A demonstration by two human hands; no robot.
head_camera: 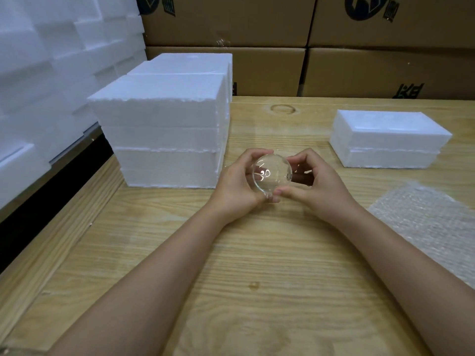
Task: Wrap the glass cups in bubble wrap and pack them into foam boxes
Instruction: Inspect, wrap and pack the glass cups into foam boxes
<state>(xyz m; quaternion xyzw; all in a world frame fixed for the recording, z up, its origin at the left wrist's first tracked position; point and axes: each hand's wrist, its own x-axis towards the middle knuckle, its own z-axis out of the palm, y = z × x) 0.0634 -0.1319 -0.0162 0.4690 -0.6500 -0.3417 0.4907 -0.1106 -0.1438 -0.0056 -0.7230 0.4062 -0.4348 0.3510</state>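
Far off your left fingers, foam (38,80) is piled against the wall, and nearer in, just beyond your left knuckles, sits a tall stack (164,140) of closed foam boxes. Now your left hand (239,186): fingers curled snugly round the cup (272,173), thumb over the top, the rest tucked under. The cup rides between both sets of fingers, bare glass, its mouth tipped towards you, lifted off the table (244,265). Your right hand (316,186) comes in on the other side, fingers (288,192) bent close and pinching the rim and base. Both hands are closed on it, a two-handed grip.

So you're at the very start of this one, I'd say: cup in hand, nothing wrapped yet. Out past your right fingers stands a low foam box (388,140), lid on. Below and right of your right wrist lies the wrap (431,227), flat on the table. The next move calls for carrying the cup right onto that sheet, setting it on its side near an edge, then rolling. Keep the grip firm; bare glass is slick.
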